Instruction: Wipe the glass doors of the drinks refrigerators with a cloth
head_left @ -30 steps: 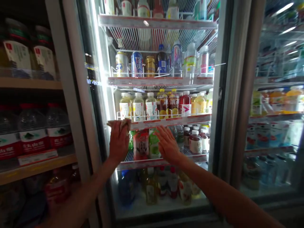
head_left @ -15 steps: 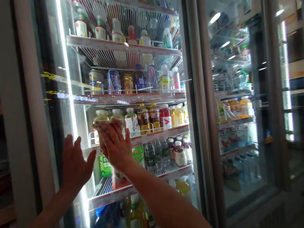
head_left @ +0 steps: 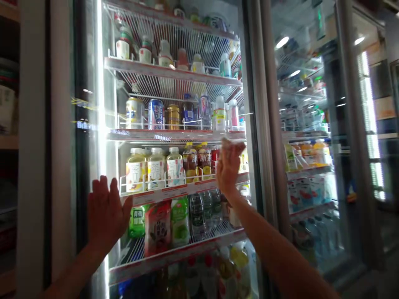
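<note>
My left hand (head_left: 107, 214) is flat against the fridge's glass door (head_left: 89, 153) near its left side, fingers up and thumb apart, holding nothing. Towards the door's right side, my right hand (head_left: 227, 172) presses a pale cloth (head_left: 231, 146) on the glass. Motion blurs the cloth and fingertips. Behind the glass, the right hand covers part of a row of bottles. Between my hands show yellowish tea bottles (head_left: 156, 166) and dark-labelled drink bottles (head_left: 190, 161) on a wire shelf.
A metal door frame (head_left: 269, 124) divides this fridge from a second glass-doored one on the right, stocked with drinks. Cans (head_left: 156, 113) stand on the shelf above; drink pouches (head_left: 157, 226) and water bottles (head_left: 197, 211) sit below. At far left is another shelf (head_left: 9, 142).
My right hand has swept the cloth rightward and slightly up across the glass, uncovering the tea bottles. My left hand remains against the door while the view has shifted a little.
</note>
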{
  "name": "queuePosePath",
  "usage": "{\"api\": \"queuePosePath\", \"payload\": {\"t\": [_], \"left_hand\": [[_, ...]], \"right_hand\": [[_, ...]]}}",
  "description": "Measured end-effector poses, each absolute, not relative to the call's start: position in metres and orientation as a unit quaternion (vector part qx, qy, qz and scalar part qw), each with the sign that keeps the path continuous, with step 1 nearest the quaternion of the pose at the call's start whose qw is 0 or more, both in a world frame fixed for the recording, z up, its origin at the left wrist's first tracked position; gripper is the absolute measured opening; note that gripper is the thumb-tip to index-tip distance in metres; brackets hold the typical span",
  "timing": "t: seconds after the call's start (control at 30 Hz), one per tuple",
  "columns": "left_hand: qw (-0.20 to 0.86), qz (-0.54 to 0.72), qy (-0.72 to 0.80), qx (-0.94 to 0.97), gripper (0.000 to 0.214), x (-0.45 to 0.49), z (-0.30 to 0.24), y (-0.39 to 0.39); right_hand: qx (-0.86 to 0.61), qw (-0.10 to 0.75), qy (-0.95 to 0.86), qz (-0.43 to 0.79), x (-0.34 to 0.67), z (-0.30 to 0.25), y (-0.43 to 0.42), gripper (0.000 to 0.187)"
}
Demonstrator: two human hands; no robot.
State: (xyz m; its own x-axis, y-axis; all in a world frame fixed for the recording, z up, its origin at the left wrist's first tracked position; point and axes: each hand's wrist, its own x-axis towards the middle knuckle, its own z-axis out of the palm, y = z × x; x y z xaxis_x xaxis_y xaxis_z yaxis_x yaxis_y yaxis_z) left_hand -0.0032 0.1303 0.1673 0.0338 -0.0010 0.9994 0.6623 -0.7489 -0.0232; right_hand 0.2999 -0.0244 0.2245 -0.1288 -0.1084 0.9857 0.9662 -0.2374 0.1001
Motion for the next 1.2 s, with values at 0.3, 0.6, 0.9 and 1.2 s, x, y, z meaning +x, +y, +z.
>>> {"api": "queuePosePath", "payload": {"t": [0.3,0.6,0.9,1.2], "left_hand": [[0.256,-0.653,-0.276,-0.657,0.069,-0.006,0.205,0.131],[0.233,-0.628,-0.317,-0.671,0.064,-0.012,0.21,0.125],[0.289,-0.628,-0.269,-0.671,0.06,-0.005,0.283,0.119],[0.296,-0.626,-0.238,-0.681,0.063,0.02,0.308,0.126]], "right_hand": [[-0.504,0.499,-0.328,-0.624,0.34,0.245,-0.045,0.054],[-0.499,0.293,-0.556,-0.597,0.252,0.265,-0.007,0.055],[-0.583,0.469,-0.344,-0.567,0.304,0.327,-0.04,0.049],[-0.57,0.449,-0.37,-0.581,0.327,0.347,-0.055,0.049]]}}
